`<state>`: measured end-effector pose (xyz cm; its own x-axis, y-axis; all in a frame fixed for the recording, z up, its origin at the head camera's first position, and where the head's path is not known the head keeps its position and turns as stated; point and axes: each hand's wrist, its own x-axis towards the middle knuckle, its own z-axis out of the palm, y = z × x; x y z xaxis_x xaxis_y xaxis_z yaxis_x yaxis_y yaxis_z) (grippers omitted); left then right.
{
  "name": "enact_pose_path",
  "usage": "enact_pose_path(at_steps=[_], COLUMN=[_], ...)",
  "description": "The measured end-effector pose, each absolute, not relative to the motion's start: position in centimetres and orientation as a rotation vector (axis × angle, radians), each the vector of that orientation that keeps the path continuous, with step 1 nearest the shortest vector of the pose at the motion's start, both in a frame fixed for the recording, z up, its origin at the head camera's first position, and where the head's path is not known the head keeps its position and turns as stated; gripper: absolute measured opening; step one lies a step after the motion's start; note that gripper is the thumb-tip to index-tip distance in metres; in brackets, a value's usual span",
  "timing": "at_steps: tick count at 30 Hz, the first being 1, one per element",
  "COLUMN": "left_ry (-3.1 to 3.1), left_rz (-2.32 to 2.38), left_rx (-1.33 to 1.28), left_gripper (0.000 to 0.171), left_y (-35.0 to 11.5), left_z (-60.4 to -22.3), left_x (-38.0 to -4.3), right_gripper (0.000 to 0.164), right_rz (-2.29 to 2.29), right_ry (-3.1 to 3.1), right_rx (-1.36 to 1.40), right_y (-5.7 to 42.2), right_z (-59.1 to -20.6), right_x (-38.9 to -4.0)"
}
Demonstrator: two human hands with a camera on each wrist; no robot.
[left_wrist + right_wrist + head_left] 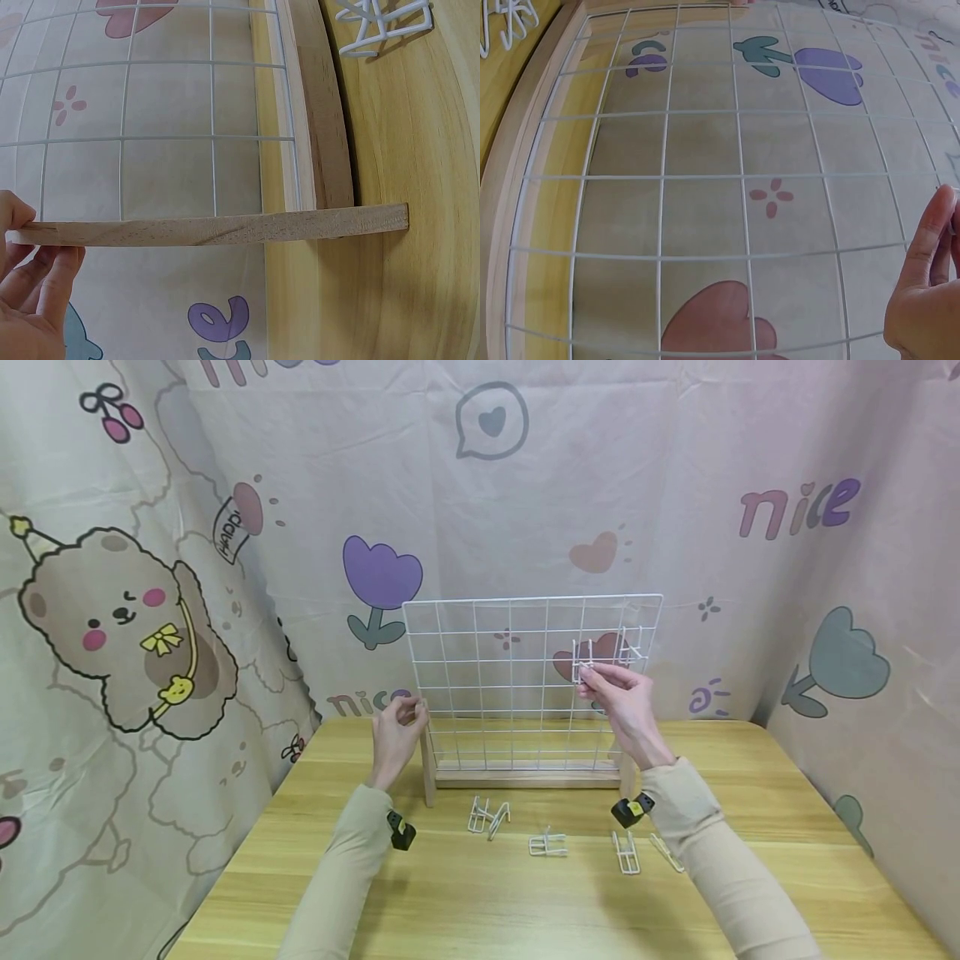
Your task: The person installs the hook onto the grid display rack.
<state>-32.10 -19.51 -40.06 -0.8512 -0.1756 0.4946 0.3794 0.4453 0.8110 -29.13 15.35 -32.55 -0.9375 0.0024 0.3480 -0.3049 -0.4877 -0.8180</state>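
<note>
A white wire grid panel (528, 660) stands in a wooden stand (525, 774) on the table. My left hand (396, 735) pinches the upper end of the stand's left post (225, 229) between thumb and fingers. At the upper right of the grid, my right hand (622, 700) pinches a white wire hook (575, 662) by its lower part, its prongs pointing up in front of the wires. Another white hook (630, 647) hangs on the grid just to the right of it. In the right wrist view, the held hook is mostly hidden behind the fingers (928, 232).
Several more white wire hooks lie on the table before the stand: a pair (487, 817) at left, one (547, 844) near the middle, two at right, including one (625, 853) near the right sleeve. A printed curtain (525, 510) hangs close behind the table.
</note>
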Motion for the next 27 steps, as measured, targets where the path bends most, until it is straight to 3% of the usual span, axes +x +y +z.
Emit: enact_pose_path(at_steps=[20, 27], left_ry=[-2.175, -2.178], left_rz=[-1.431, -1.432], left_rx=[-0.169, -0.171], left_gripper=[0.026, 0.026], left_y=[-19.5, -19.5], left_z=[-40.1, -40.0], left_x=[-32.1, -31.9], right_gripper=[0.018, 0.025], right_rz=[2.573, 2.537], right_ry=[-1.330, -1.362], right_rx=[0.406, 0.372], right_y=[13.3, 12.8], right_z=[-31.5, -31.3], right_x=[-30.3, -30.5])
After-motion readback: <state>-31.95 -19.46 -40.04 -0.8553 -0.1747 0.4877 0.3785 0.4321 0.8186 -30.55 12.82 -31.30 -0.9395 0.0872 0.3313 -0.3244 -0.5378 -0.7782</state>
